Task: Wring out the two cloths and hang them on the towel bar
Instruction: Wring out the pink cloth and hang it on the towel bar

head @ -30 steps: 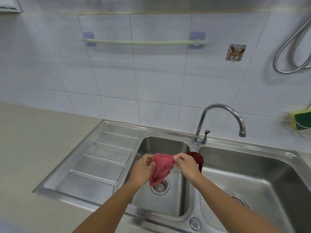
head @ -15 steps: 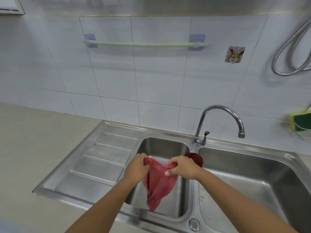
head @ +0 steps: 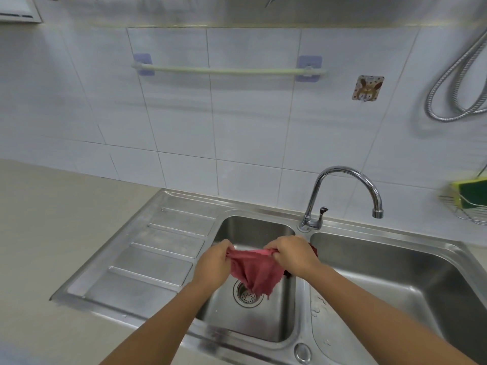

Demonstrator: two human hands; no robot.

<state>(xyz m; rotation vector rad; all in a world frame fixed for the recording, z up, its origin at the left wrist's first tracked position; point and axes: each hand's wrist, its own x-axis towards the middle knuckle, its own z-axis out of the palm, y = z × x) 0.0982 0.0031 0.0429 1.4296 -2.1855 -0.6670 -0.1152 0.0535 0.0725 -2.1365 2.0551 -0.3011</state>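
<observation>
Over the small left basin [head: 279, 330] of the steel sink I hold a pink-red cloth [head: 254, 272] stretched between both hands. My left hand [head: 213, 267] grips its left top corner and my right hand [head: 295, 255] grips its right top corner, so the cloth hangs down in a point above the drain. A darker red cloth [head: 313, 249] lies on the divider between the basins, mostly hidden behind my right hand. The pale green towel bar [head: 226, 71] is fixed to the tiled wall above, with nothing hanging on it.
A chrome tap [head: 340, 191] curves over the right basin [head: 395, 280]. The drainboard [head: 147, 259] lies to the left, with beige counter [head: 39, 246] beyond. A wire rack with a green sponge [head: 471, 193] and a metal hose [head: 453, 83] are on the right wall.
Both hands have pulled apart, spreading the pink-red cloth wider along its top edge. It was bunched a second ago, then hung long and narrow. The view has tilted slightly downward.
</observation>
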